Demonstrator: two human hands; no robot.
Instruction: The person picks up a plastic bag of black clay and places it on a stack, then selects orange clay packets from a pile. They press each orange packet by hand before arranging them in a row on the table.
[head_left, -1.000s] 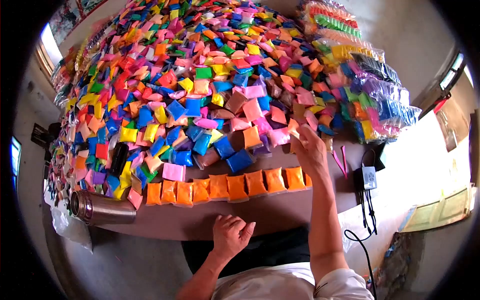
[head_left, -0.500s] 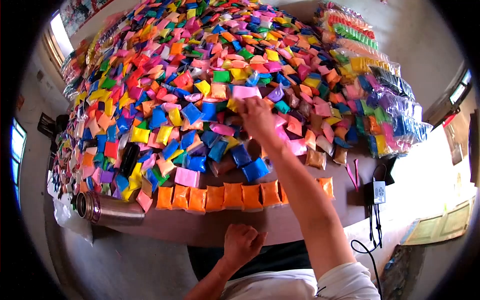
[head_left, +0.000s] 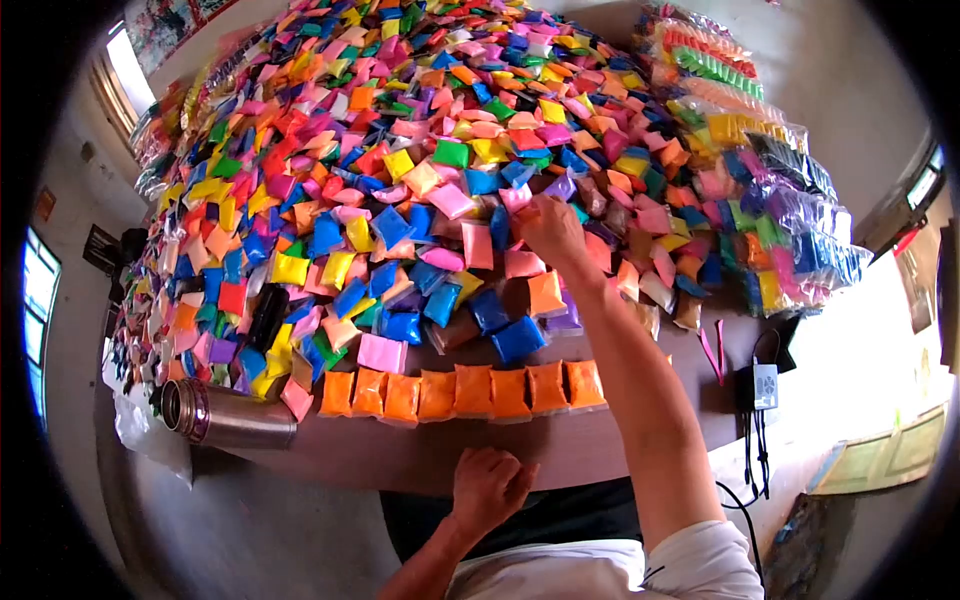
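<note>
A large heap of small coloured packets (head_left: 390, 225) covers the table. My right hand (head_left: 552, 232) reaches into its front middle, fingers bent down against the packets beside a pink one; whether it grips any is hidden. Just left of it lie pink packets (head_left: 477, 245), and an orange packet (head_left: 546, 294) lies below. Along the table's front runs a row of orange packets (head_left: 473, 391), partly covered by my right forearm. My left hand (head_left: 492, 490) is curled closed near the table's front edge, and what it holds, if anything, cannot be made out.
A steel flask (head_left: 235, 415) lies on its side at the front left. Bagged packets (head_left: 790, 210) are stacked at the right. Pink tweezers (head_left: 713, 352) and a small white device (head_left: 765, 386) with black cables are on the right side of the table (head_left: 380, 450).
My right hand has moved right and slightly down, away from a pink packet that now lies on the heap. An orange packet now shows below it. My left hand stays curled.
</note>
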